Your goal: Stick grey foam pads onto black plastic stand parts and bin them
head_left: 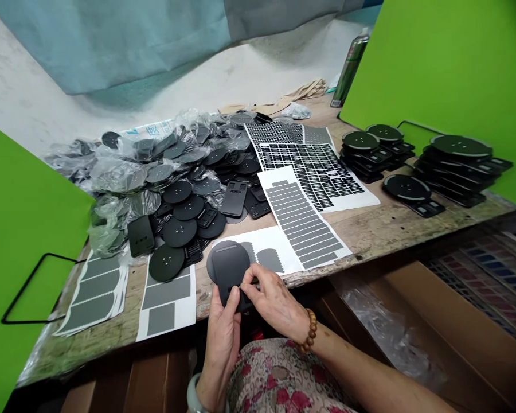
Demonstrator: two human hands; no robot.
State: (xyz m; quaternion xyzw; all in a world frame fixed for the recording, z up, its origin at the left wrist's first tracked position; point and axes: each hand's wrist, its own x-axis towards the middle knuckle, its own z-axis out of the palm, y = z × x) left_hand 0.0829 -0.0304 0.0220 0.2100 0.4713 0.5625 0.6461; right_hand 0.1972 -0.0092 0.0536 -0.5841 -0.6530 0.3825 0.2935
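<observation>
If the left hand [224, 324] loosens, the black plate [230, 265] it grips could slip or tip at the front edge of the table [384, 229]; likely cause, a hold on the narrow end alone, with the round end reaching forward unsupported by fingers. Second risk, as judged: a sideways push from the right hand [277, 299] could twist the plate, since both hands work close together on that end.

Pose: left hand comes up from below, thumb laid on the plate's face, fingers behind its left edge. Right hand enters from the right, back of hand upward, thumb and forefinger drawn together in a pinch beside the left thumb. Whether a small part sits in that pinch cannot be told; the fingers cover it.

Outward: just beyond the plate lies a white sheet [262, 238] with grey pieces, overlapped on its right by a strip sheet [300, 223]. To the left, a loose pile of plates [180, 231], partly under clear film [116, 172]. Farther back, a black-patterned sheet [309, 172]; far right, a stack of plates [453, 172] near a green panel [447, 69].
</observation>
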